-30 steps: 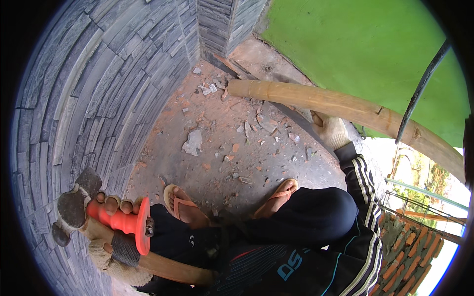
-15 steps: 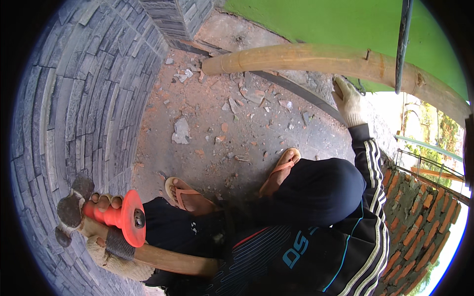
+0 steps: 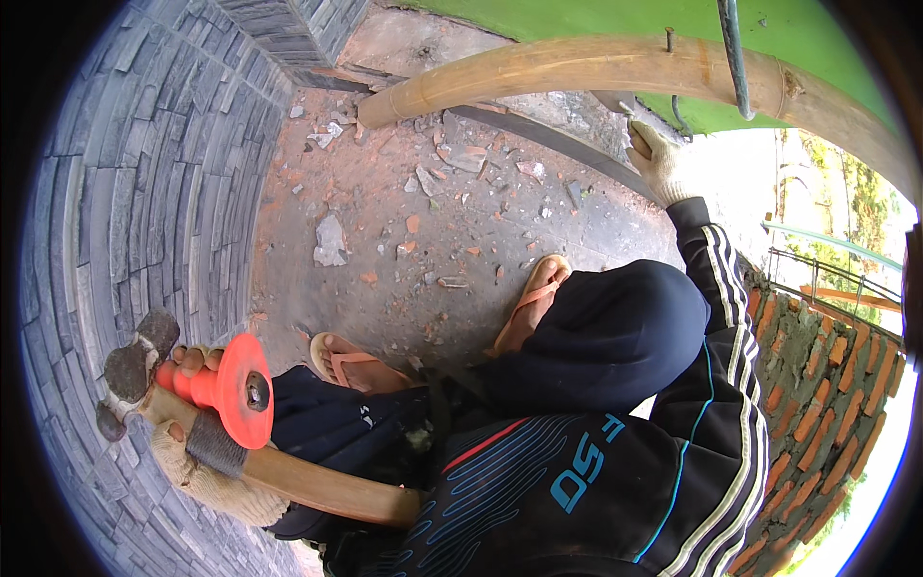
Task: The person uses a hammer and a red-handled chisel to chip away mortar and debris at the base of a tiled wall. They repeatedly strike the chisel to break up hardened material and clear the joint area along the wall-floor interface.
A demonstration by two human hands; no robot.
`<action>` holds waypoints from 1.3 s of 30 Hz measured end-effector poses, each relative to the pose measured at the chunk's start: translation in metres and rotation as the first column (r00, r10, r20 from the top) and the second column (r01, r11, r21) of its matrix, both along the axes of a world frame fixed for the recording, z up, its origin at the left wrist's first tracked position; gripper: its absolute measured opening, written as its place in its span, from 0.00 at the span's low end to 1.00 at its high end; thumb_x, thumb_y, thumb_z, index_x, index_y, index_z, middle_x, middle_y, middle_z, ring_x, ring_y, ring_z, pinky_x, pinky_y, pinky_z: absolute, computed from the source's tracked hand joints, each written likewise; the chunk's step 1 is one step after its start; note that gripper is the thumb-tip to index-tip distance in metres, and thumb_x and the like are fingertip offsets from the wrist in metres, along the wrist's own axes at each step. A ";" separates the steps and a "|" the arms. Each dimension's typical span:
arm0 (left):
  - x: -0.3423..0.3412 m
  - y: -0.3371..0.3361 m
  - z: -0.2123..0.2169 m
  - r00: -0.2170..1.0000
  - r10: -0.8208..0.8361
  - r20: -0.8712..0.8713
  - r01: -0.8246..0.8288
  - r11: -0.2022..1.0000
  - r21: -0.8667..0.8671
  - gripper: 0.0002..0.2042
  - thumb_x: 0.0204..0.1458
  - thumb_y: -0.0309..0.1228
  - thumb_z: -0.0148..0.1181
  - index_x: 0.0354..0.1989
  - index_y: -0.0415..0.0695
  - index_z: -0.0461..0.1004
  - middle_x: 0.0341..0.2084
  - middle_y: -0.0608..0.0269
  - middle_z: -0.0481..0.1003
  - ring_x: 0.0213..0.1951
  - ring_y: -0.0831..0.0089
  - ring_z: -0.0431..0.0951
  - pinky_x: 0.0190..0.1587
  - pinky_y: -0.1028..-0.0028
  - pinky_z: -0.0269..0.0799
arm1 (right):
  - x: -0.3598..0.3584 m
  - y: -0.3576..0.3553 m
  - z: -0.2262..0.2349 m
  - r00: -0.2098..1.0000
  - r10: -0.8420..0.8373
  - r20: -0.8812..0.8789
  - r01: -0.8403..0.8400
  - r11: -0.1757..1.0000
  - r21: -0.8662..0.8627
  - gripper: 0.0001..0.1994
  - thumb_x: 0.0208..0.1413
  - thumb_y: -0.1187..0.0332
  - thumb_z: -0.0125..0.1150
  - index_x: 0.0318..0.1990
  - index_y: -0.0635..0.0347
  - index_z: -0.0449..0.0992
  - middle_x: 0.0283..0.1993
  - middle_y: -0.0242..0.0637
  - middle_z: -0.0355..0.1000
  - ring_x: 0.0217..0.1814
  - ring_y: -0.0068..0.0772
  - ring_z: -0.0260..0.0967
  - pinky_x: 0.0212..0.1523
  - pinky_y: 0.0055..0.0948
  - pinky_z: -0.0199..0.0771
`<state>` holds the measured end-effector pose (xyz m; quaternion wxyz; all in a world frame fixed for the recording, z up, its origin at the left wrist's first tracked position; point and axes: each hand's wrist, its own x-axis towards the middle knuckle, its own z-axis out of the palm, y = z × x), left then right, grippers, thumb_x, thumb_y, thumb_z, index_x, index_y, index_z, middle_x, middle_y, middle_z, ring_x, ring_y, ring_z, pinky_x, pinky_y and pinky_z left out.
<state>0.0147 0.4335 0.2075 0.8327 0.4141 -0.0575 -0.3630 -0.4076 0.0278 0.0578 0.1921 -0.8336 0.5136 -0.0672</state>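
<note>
Nearest on the left, one gloved left hand was clamped around two things at once: one red grip with a single round guard, and one hammer, its wooden handle running right toward the dark jacket. The hammer's dark head lay close to the grey stone wall; I could not tell whether they touched. On the near right stood one brick wall with rough mortar.

Farther out were two feet in two sandals with orange straps, one bent knee just right of them. Beyond lay rubble, too many pieces to count, with one large pale flake toward the left.

At the far right, one gloved right hand reached near a grey ledge; whether its fingers gripped anything I could not tell. One bamboo pole, bearing one upright nail, stretched across the way just beyond that hand. One dark rod crossed over it, and farthest stood one green wall.
</note>
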 end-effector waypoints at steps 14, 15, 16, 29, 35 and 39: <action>0.050 -0.032 -0.045 0.691 -0.559 -0.458 0.386 0.822 -0.419 0.26 0.50 0.29 0.57 0.59 0.44 0.60 0.48 0.56 0.65 0.55 0.56 0.66 0.55 0.48 0.69 | 0.074 0.119 0.046 0.959 0.260 -0.111 -0.235 0.951 0.198 0.18 0.51 0.68 0.61 0.51 0.51 0.76 0.40 0.41 0.78 0.41 0.47 0.76 0.43 0.37 0.76; 0.052 -0.037 -0.052 0.603 -0.614 -0.510 0.405 0.786 -0.467 0.26 0.49 0.28 0.57 0.58 0.45 0.59 0.48 0.57 0.65 0.55 0.55 0.66 0.54 0.46 0.70 | 0.083 0.129 0.056 0.971 0.205 -0.124 -0.164 0.946 0.278 0.19 0.50 0.67 0.62 0.52 0.52 0.76 0.39 0.42 0.77 0.41 0.45 0.76 0.43 0.38 0.75; 0.051 -0.044 -0.048 0.574 -0.626 -0.528 0.464 0.780 -0.421 0.26 0.49 0.28 0.57 0.58 0.46 0.60 0.48 0.57 0.65 0.55 0.55 0.66 0.52 0.45 0.71 | 0.087 0.137 0.066 0.980 0.143 -0.138 -0.087 0.933 0.349 0.19 0.50 0.67 0.62 0.52 0.53 0.75 0.39 0.42 0.77 0.41 0.43 0.76 0.44 0.38 0.75; -0.034 -0.110 0.007 0.821 -0.431 -0.375 0.537 0.807 0.246 0.16 0.53 0.29 0.57 0.50 0.43 0.66 0.39 0.58 0.69 0.45 0.64 0.72 0.48 0.60 0.74 | -0.091 0.189 0.022 0.920 -0.253 -0.298 0.350 0.874 0.337 0.17 0.49 0.62 0.61 0.47 0.53 0.77 0.39 0.45 0.77 0.43 0.50 0.75 0.45 0.41 0.73; -0.087 -0.125 -0.011 0.851 -0.513 -0.111 0.504 0.741 0.444 0.08 0.57 0.32 0.58 0.39 0.43 0.68 0.34 0.60 0.71 0.38 0.70 0.74 0.42 0.69 0.74 | -0.199 0.202 -0.037 0.868 -0.492 -0.068 0.486 0.814 0.319 0.19 0.50 0.60 0.62 0.49 0.53 0.76 0.41 0.46 0.77 0.44 0.50 0.75 0.46 0.41 0.74; -0.149 -0.147 -0.035 0.870 -0.492 -0.020 0.401 0.685 0.609 0.07 0.53 0.30 0.55 0.38 0.42 0.69 0.30 0.62 0.71 0.34 0.72 0.74 0.38 0.71 0.74 | -0.309 0.244 -0.064 0.647 -0.762 0.007 0.707 0.603 0.369 0.19 0.48 0.61 0.64 0.48 0.58 0.76 0.41 0.46 0.78 0.44 0.44 0.77 0.46 0.34 0.74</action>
